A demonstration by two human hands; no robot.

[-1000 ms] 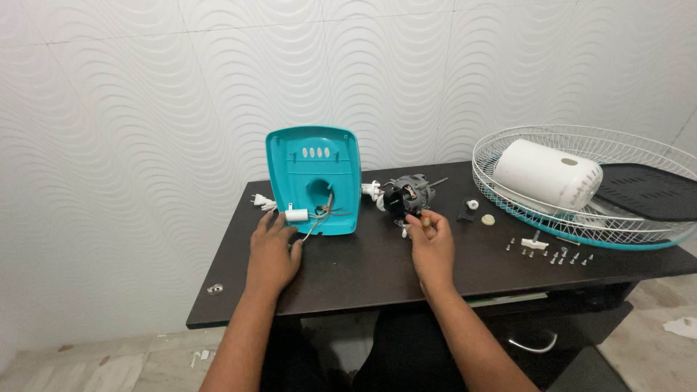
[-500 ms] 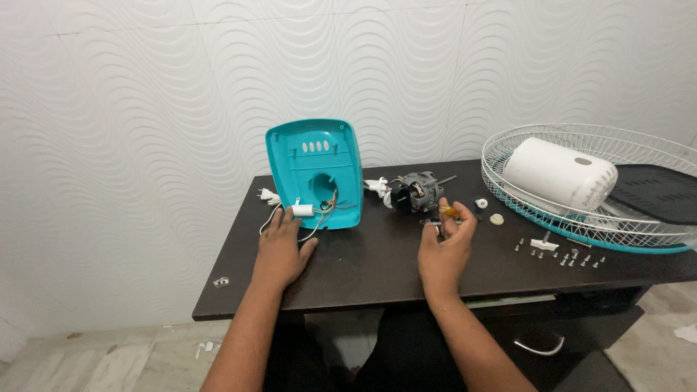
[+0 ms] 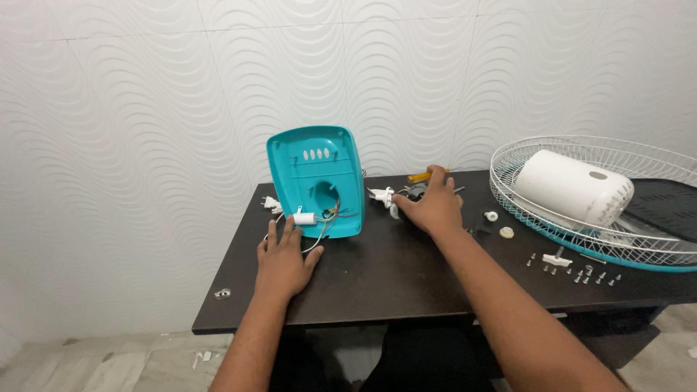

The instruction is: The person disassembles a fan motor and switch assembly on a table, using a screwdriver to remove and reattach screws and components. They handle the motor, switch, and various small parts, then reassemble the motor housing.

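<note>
**Right hand over motor, left hand flat by teal housing**

The right hand [image 3: 434, 207] is laid over the dark motor [image 3: 414, 193] at the back of the dark tabletop [image 3: 406, 268]; the motor sits under the palm and fingers, mostly hidden. Whether the grip is closed on it cannot be told. A yellow-handled screwdriver [image 3: 423, 175] is seen at 12 o'clock of that hand, just behind the fingertips. A white plastic piece [image 3: 382, 196] lies at 9 o'clock of the hand, close to the thumb.

The left hand [image 3: 284, 258] is pressed flat on the tabletop, fingers spread, nothing held. The teal housing [image 3: 316, 178] stands upright at 1 o'clock of it, just beyond the fingertips. A white capacitor [image 3: 305, 218] with loose wires [image 3: 324, 234] hangs at the housing's front, right at the fingertips.

At 3 o'clock of the right hand, well apart, a white wire guard [image 3: 639, 239] is seen holding a white motor cover [image 3: 573, 187]. Small screws [image 3: 573, 270] and two white knobs [image 3: 499, 225] are scattered between.
</note>
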